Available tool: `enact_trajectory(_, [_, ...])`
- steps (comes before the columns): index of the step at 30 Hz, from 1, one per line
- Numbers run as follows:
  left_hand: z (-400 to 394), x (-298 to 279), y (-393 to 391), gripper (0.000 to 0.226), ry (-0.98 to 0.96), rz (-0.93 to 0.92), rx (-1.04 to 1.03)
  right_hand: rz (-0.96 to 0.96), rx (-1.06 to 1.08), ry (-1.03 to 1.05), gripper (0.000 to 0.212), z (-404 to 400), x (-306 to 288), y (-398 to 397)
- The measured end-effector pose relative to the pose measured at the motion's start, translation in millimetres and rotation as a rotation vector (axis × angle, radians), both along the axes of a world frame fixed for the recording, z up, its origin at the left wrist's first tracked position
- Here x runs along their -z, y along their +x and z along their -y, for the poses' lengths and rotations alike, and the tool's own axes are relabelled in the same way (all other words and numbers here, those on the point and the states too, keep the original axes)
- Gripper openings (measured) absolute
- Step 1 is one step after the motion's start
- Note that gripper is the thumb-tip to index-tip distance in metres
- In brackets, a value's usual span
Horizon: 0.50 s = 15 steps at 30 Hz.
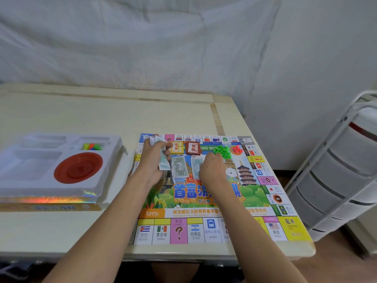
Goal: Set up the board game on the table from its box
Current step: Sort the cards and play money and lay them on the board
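The colourful game board [204,221] lies flat on the right half of the table. My left hand [152,160] grips a stack of paper money [164,162] above the board's far left part. My right hand [212,170] rests on a second money pile [196,167] beside a grey-green pile of bills [179,166]; whether its fingers pinch a bill is hidden. A yellow card deck [176,147] and a red-brown card deck [192,148] lie behind the piles. Green houses [222,150] and red pieces [236,149] sit in heaps to the right.
The white plastic box insert [30,170] stands at the left on the shiny box [51,203], holding a red round dish [78,168] and coloured pawns [91,146]. A white drawer rack [342,170] stands right of the table. A white sheet hangs behind.
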<state>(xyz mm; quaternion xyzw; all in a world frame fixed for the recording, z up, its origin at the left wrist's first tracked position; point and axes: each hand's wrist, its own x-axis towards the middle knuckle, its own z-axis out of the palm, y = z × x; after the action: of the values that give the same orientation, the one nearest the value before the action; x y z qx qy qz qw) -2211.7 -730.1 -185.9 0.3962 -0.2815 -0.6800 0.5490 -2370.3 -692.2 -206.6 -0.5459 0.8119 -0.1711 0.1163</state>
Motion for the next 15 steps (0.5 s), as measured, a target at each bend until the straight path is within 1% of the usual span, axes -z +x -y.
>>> enact_trajectory(1, [-1, 0, 1, 0.021, 0.041, -0.065, 0.046, -0.001, -0.01, -0.016, 0.029, -2, 0, 1])
enact_trajectory(2, [-3, 0, 3, 0.017, 0.08, -0.126, 0.097, 0.013, -0.016, -0.042, 0.031, -3, 0, 2])
enact_trajectory(4, [-8, -1, 6, 0.012, 0.115, -0.197, 0.185, 0.067, -0.023, -0.111, 0.027, -7, -2, 3])
enact_trajectory(5, [-12, -2, 8, 0.012, 0.119, -0.213, 0.216, 0.094, -0.026, -0.177, 0.025, -8, -2, 3])
enact_trajectory(7, [-16, -3, 10, 0.015, 0.116, -0.241, 0.256, 0.17, -0.087, -0.388, 0.019, -15, -6, 5])
enact_trajectory(9, [-19, -2, 12, 0.014, 0.114, -0.262, 0.29, 0.262, -0.297, -0.609, 0.015, -28, -15, 13])
enact_trajectory(10, [-21, -3, 12, 0.012, 0.113, -0.276, 0.317, 0.259, -0.421, -0.664, 0.019, -35, -18, 17])
enact_trajectory(12, [-26, -3, 12, 0.01, 0.104, -0.306, 0.383, 0.134, -0.583, -0.692, 0.036, -44, -19, 23])
enact_trajectory(14, [-30, -2, 11, 0.013, 0.094, -0.288, 0.442, -0.007, -0.617, -0.681, 0.044, -45, -17, 26])
enact_trajectory(15, [-33, -2, 10, 0.013, 0.084, -0.278, 0.473, -0.031, -0.606, -0.683, 0.044, -46, -16, 26])
